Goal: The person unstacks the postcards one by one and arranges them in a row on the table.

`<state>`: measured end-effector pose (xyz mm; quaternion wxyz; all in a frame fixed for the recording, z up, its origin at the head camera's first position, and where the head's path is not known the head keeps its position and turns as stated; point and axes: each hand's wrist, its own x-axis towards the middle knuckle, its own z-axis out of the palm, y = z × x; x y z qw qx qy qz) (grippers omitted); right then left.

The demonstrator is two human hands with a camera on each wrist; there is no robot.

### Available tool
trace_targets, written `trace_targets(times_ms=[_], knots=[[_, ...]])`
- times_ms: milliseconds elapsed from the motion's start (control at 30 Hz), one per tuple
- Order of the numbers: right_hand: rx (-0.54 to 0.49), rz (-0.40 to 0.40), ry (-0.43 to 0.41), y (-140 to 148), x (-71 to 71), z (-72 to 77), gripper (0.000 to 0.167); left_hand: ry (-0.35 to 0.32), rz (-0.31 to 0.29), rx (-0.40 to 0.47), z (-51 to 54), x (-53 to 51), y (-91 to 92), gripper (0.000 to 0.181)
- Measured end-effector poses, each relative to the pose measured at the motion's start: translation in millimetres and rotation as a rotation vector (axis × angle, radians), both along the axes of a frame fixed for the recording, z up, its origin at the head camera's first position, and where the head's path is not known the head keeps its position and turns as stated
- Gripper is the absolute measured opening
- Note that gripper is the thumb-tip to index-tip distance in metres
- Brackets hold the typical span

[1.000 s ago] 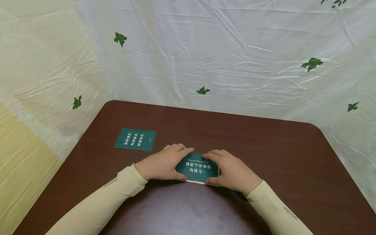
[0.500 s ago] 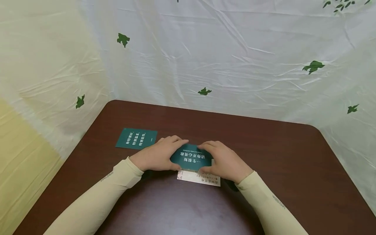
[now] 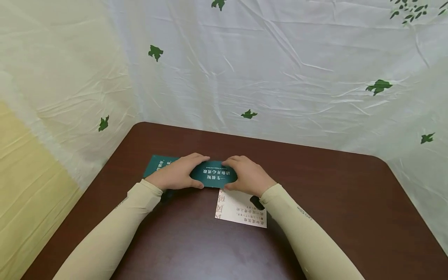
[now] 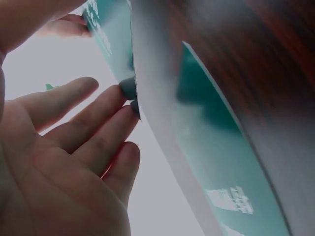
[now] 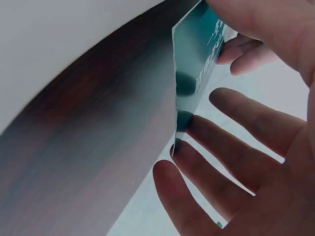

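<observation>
Green rectangular paper card [image 3: 214, 175]: between both hands
Left hand [image 3: 175, 173]: clamped on that card
Right hand [image 3: 249, 177]: likewise clamped
Cream rectangular paper card [image 3: 234, 210]: near right hand

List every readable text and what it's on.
Held green card: "一生很短", "请你开心勇敢"; small line unreadable.
White card: "我知道很难", "风", "破"; rest too small.
Partly covered green card: "好"; rest hidden or blurred.
Left sleeve, right sleeve: lettering blurred.
</observation>
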<state>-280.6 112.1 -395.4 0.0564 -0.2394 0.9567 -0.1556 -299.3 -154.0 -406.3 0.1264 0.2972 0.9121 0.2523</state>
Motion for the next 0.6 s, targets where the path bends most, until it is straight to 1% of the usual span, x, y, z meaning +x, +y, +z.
trace_targets(times_ms=[67,200,433,600], knots=[[0.015,-0.005,-0.014,-2.9,-4.9,-2.3,0.073,-0.004,0.004,0.006,-3.0,-3.9,-2.7,0.090],[0.024,-0.008,-0.014,-5.9,-10.8,-7.5,0.071,-0.006,0.019,0.010,-6.5,-10.5,-4.7,0.090],[0.009,-0.018,-0.046,-4.5,-12.4,-15.9,0.072,-0.051,0.005,-0.024,-10.6,-17.0,-2.0,0.092],[-0.003,-0.005,-0.046,-5.0,-13.3,-19.6,0.070,-0.056,0.008,-0.037,-11.3,-19.4,-3.8,0.093]])
